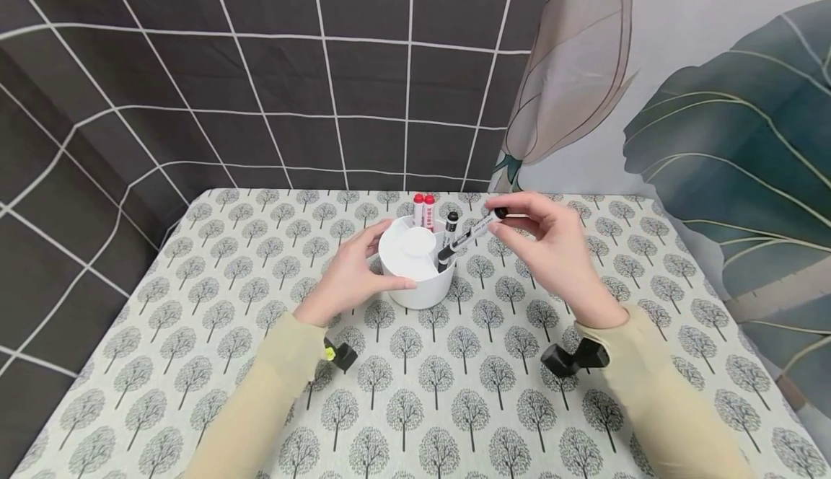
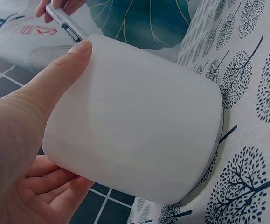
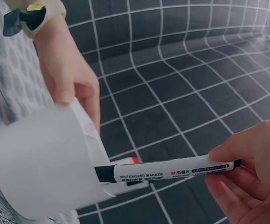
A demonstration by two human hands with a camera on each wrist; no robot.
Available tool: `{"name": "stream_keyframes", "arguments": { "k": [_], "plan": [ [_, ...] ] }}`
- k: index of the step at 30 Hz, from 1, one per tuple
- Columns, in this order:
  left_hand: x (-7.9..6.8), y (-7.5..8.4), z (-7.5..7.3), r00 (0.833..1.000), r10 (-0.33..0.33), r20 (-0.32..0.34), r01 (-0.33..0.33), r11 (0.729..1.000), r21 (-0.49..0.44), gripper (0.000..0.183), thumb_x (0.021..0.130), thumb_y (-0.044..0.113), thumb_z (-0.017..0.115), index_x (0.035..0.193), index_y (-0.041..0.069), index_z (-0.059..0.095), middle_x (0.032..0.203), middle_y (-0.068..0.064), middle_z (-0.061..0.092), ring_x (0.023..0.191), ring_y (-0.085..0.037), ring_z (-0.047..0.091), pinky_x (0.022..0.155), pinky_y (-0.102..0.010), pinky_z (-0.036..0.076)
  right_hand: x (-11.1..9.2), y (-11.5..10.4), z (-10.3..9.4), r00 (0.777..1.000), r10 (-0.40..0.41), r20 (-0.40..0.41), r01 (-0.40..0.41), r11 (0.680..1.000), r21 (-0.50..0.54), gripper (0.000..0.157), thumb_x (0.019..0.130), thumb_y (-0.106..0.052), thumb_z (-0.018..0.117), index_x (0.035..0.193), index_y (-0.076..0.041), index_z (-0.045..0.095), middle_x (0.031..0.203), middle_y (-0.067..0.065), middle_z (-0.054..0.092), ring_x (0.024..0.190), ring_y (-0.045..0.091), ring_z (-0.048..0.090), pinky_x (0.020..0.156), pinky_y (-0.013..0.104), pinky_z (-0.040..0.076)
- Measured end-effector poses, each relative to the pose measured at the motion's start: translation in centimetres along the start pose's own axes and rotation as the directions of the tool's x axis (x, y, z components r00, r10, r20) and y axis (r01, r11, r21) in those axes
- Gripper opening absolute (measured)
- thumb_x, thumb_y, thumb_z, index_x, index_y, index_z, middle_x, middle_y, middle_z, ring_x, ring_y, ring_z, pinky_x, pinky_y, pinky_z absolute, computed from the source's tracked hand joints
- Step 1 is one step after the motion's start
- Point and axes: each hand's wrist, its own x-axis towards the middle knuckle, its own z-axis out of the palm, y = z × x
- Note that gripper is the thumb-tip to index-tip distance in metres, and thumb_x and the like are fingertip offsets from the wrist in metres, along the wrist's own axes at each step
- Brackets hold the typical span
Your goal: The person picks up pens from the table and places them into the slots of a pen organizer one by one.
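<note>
A round white pen holder with inner compartments stands on the patterned cloth. My left hand grips its left side, thumb at the front rim and fingers around the back. Between thumb and fingers, my right hand pinches the end of a black-and-white whiteboard marker. The marker slants down to the left, its black cap at the holder's right compartment. Another black-capped marker stands in that side of the holder. Two red-capped markers stand upright at the back of it.
A cloth with grey tree prints covers the table. Behind it hangs a dark fabric with a white grid; to the right is a leaf-patterned curtain. Each wrist wears a small black camera.
</note>
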Motion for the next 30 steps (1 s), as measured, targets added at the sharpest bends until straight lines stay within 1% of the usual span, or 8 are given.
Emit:
{"name": "stream_keyframes", "arguments": {
  "k": [4, 8, 13, 16, 19, 23, 26, 30],
  "plan": [
    [0.0, 0.1, 0.1, 1.0, -0.009, 0.002, 0.009, 1.0, -0.005, 0.116, 0.049, 0.063, 0.082, 0.144, 0.018, 0.035, 0.142, 0.002, 0.04, 0.119, -0.02, 0.049, 0.098, -0.035, 0.041, 0.1, 0.7, 1.0, 0.999, 0.014, 0.045, -0.014, 1.0, 0.003, 0.029, 0.08, 0.014, 0.063, 0.108, 0.007, 0.064, 0.109, 0.014, 0.062, 0.095, 0.028, 0.062, 0.08, 0.032, 0.053],
    [0.0, 0.2, 0.1, 1.0, -0.012, 0.005, 0.012, 1.0, -0.012, 0.115, 0.049, 0.063, 0.082, 0.144, 0.018, 0.035, 0.142, 0.002, 0.04, 0.119, -0.02, 0.049, 0.099, -0.037, 0.04, 0.1, 1.3, 2.0, 0.996, 0.033, 0.079, -0.031, 0.999, -0.03, 0.028, 0.08, 0.013, 0.064, 0.106, 0.005, 0.065, 0.107, 0.013, 0.063, 0.093, 0.028, 0.062, 0.081, 0.031, 0.053],
    [-0.1, 0.3, 0.2, 1.0, -0.023, 0.012, 0.023, 1.0, 0.0, 0.113, 0.05, 0.063, 0.082, 0.145, 0.023, 0.034, 0.142, 0.005, 0.04, 0.119, -0.019, 0.048, 0.099, -0.038, 0.04, -0.1, 2.0, 2.8, 0.995, 0.011, 0.102, -0.003, 0.997, -0.077, 0.024, 0.078, 0.014, 0.065, 0.101, 0.006, 0.066, 0.102, 0.014, 0.063, 0.089, 0.027, 0.062, 0.081, 0.035, 0.053],
    [-0.2, 0.3, 0.2, 1.0, -0.028, 0.015, 0.028, 1.0, 0.009, 0.113, 0.05, 0.064, 0.081, 0.145, 0.025, 0.034, 0.142, 0.006, 0.039, 0.119, -0.018, 0.048, 0.099, -0.037, 0.04, -0.3, 2.3, 3.1, 0.995, -0.003, 0.104, 0.011, 0.997, -0.08, 0.022, 0.078, 0.013, 0.067, 0.099, 0.006, 0.067, 0.103, 0.015, 0.062, 0.088, 0.027, 0.063, 0.08, 0.037, 0.054],
    [-0.2, 0.3, 0.2, 1.0, -0.019, 0.017, 0.019, 1.0, 0.005, 0.113, 0.05, 0.064, 0.081, 0.145, 0.025, 0.034, 0.142, 0.005, 0.039, 0.119, -0.019, 0.048, 0.098, -0.036, 0.04, -0.5, 2.4, 3.0, 0.995, 0.005, 0.098, 0.002, 0.998, -0.064, 0.023, 0.078, 0.01, 0.069, 0.101, 0.007, 0.066, 0.105, 0.016, 0.062, 0.091, 0.029, 0.063, 0.082, 0.039, 0.053],
    [-0.2, 0.4, 0.3, 1.0, -0.028, 0.012, 0.028, 1.0, 0.009, 0.113, 0.049, 0.065, 0.081, 0.145, 0.025, 0.034, 0.142, 0.005, 0.039, 0.119, -0.019, 0.048, 0.098, -0.036, 0.041, -0.7, 2.3, 2.5, 0.995, 0.057, 0.08, -0.052, 0.997, -0.063, 0.026, 0.08, 0.004, 0.07, 0.106, 0.006, 0.064, 0.108, 0.016, 0.062, 0.093, 0.03, 0.062, 0.084, 0.038, 0.052],
    [-0.2, 0.4, 0.3, 1.0, -0.027, 0.013, 0.026, 1.0, 0.009, 0.114, 0.049, 0.064, 0.081, 0.145, 0.024, 0.034, 0.142, 0.004, 0.04, 0.119, -0.02, 0.048, 0.098, -0.037, 0.041, -0.9, 2.2, 1.9, 0.993, 0.106, 0.056, -0.101, 0.991, -0.084, 0.029, 0.083, -0.001, 0.069, 0.11, 0.003, 0.063, 0.11, 0.013, 0.062, 0.096, 0.027, 0.061, 0.085, 0.035, 0.051],
    [-0.2, 0.3, 0.3, 1.0, -0.007, 0.017, 0.007, 1.0, 0.0, 0.113, 0.05, 0.062, 0.082, 0.144, 0.022, 0.034, 0.141, 0.005, 0.04, 0.12, -0.018, 0.047, 0.099, -0.036, 0.04, -1.0, 2.2, 0.8, 0.993, 0.121, 0.015, -0.118, 0.988, -0.102, 0.029, 0.086, -0.004, 0.066, 0.114, 0.004, 0.061, 0.111, 0.012, 0.062, 0.099, 0.025, 0.06, 0.086, 0.031, 0.05]
  ]
}}
